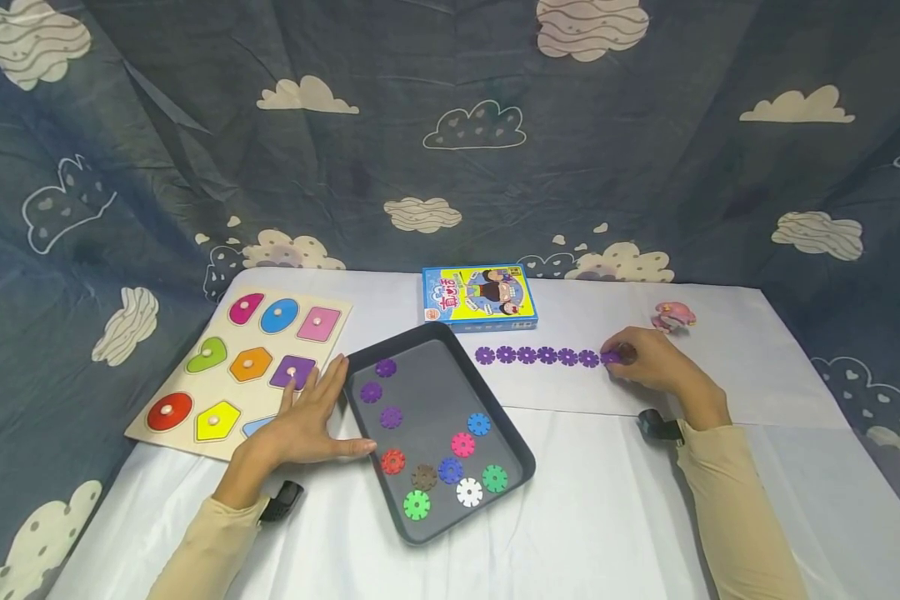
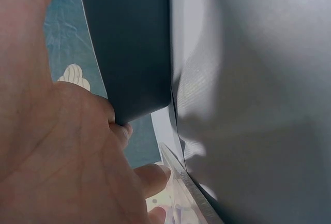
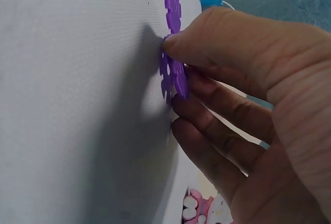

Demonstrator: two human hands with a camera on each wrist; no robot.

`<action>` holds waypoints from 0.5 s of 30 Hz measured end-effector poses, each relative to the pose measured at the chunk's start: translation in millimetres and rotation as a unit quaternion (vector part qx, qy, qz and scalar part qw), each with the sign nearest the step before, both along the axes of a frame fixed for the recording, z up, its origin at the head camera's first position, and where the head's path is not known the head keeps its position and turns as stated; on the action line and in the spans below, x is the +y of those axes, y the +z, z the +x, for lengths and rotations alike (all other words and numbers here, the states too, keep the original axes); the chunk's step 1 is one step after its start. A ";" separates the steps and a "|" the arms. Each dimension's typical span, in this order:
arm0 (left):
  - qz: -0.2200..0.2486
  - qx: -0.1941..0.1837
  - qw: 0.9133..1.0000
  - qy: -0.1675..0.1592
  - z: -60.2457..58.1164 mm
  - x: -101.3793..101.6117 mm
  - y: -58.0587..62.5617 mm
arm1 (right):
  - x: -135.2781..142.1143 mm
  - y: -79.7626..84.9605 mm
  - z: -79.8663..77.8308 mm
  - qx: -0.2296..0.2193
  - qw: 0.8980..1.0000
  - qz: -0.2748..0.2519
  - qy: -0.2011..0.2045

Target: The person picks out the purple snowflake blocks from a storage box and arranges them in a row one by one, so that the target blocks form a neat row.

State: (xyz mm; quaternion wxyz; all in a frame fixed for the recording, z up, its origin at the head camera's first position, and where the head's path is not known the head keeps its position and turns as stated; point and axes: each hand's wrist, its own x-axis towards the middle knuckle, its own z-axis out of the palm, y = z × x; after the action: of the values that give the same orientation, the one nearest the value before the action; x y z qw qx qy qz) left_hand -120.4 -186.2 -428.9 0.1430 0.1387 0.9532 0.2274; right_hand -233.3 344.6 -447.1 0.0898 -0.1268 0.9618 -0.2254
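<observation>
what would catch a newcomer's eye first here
Likely the row of purple discs on the white cloth, where the right hand pinches another purple disc at its right end. Then the dark tray of colourful discs near the middle, and the shape board to its left.

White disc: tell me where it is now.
In the head view, the white disc lies inside the gray tray, near its lower edge, between the bright green disc at left and the darker green disc at right.

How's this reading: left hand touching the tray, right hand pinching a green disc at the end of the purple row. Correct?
No: the disc in the right hand is purple, not green, as the right wrist view shows. The rest stands.
</observation>
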 end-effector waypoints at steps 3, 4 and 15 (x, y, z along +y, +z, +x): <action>0.000 -0.004 1.000 0.001 0.0 0.1 1.0 | 0.0 -0.3 0.5 0.000 1.000 -0.002 -0.002; 0.000 -0.005 1.000 0.001 0.2 0.2 1.2 | -0.1 -0.5 0.4 0.000 1.000 -0.001 -0.003; 0.003 -0.010 1.000 0.003 0.9 0.5 1.3 | 0.7 -0.6 0.8 -0.007 1.000 0.002 0.000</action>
State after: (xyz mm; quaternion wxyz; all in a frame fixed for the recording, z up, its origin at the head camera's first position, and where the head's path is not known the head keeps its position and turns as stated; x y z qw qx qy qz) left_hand -119.5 -185.7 -427.6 0.1513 0.1339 0.9515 0.2319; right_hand -232.5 345.3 -447.8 0.0968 -0.1254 0.9616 -0.2239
